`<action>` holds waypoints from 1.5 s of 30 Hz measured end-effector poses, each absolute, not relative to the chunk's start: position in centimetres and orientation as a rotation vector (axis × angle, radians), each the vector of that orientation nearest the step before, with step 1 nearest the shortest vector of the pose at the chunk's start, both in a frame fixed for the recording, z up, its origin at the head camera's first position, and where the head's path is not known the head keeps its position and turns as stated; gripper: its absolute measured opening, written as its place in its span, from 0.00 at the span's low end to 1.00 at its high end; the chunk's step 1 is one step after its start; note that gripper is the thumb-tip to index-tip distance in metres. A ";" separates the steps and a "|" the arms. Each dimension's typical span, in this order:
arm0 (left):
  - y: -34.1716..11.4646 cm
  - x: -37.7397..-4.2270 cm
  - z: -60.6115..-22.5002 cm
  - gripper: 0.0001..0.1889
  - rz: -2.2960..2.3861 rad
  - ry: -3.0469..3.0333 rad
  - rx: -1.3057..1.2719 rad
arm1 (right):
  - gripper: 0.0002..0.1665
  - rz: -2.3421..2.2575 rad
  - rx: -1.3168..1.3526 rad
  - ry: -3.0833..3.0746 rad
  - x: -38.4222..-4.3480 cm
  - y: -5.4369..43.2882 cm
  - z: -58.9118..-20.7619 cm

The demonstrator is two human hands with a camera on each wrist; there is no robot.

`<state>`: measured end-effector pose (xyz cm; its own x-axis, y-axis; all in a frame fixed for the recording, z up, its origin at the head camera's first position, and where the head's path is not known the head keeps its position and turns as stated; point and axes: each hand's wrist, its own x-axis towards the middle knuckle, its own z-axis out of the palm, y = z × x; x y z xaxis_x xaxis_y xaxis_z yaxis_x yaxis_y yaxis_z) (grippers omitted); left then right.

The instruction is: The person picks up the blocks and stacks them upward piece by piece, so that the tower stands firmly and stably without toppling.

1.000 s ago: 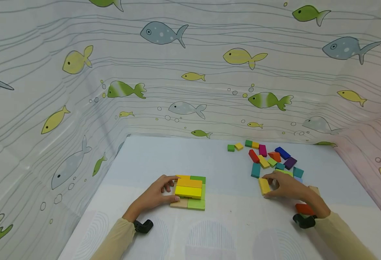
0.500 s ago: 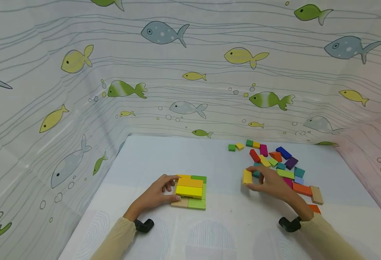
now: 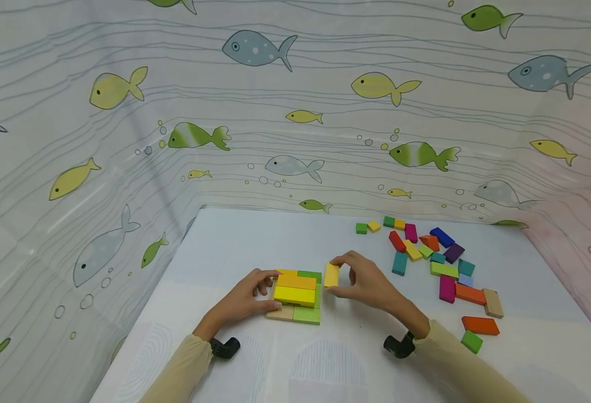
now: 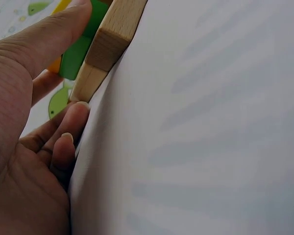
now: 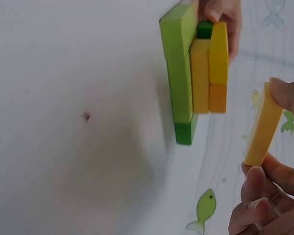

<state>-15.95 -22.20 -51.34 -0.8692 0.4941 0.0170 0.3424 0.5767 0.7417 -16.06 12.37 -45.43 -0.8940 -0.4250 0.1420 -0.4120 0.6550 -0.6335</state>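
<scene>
A layered stack of wooden blocks (image 3: 295, 295) lies left of the table's middle. Green and bare-wood blocks form its base, with a green layer between and yellow and orange blocks on top. My left hand (image 3: 245, 299) holds the stack from its left side, thumb at the front and index finger at the back. In the left wrist view the thumb (image 4: 54, 36) lies along the upper layers, beside a bare-wood block (image 4: 112, 36). My right hand (image 3: 368, 280) pinches a yellow block (image 5: 264, 125) by its two ends, raised beside the stack's right side.
Loose coloured blocks lie scattered at the right, among them a teal block (image 3: 399, 263), a magenta block (image 3: 447, 289) and a bare-wood block (image 3: 493, 303). Nearer the front are a red-orange block (image 3: 480, 325) and a green block (image 3: 472, 341). Fish-patterned sheeting (image 3: 245, 134) walls the table.
My right hand has carried the yellow block leftward from the scattered blocks to beside the stack. My left hand has kept its hold on the stack.
</scene>
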 end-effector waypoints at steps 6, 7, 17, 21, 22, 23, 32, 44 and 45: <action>-22.2 -16.0 -51.6 0.39 1.173 2.617 0.719 | 0.38 -1.026 -0.741 2.846 -15.6 8.3 -45.4; -22.2 -16.0 -51.6 0.38 1.173 2.618 0.726 | 0.38 -1.027 -0.754 2.846 -15.5 7.7 -45.4; -22.3 -15.9 -51.2 0.38 1.178 2.613 0.746 | 0.38 -0.937 -0.845 2.890 -15.2 4.3 -46.2; -22.3 -15.8 -51.1 0.38 1.181 2.612 0.765 | 0.39 -0.927 -0.835 2.905 -15.2 3.7 -46.4; -22.3 -15.8 -51.1 0.38 1.182 2.612 0.768 | 0.39 -0.927 -0.834 2.908 -15.2 3.6 -46.4; -22.3 -15.8 -51.1 0.38 1.181 2.613 0.770 | 0.39 -0.925 -0.831 2.911 -15.2 3.5 -46.4; -22.4 -15.9 -51.2 0.38 1.187 2.611 0.761 | 0.40 -0.916 -0.821 2.909 -15.0 3.2 -46.4; -22.3 -15.9 -51.2 0.38 1.178 2.611 0.728 | 0.44 -1.038 -0.814 2.878 -15.3 4.8 -46.2; -22.3 -15.9 -51.2 0.38 1.180 2.610 0.723 | 0.42 -1.057 -0.800 2.880 -15.5 5.3 -46.1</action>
<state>-15.92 -22.30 -51.22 -0.8637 0.5031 0.0292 0.3545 0.5652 0.7449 -15.49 5.33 -46.14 -0.8723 -0.4489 0.1941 -0.4678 0.6504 -0.5984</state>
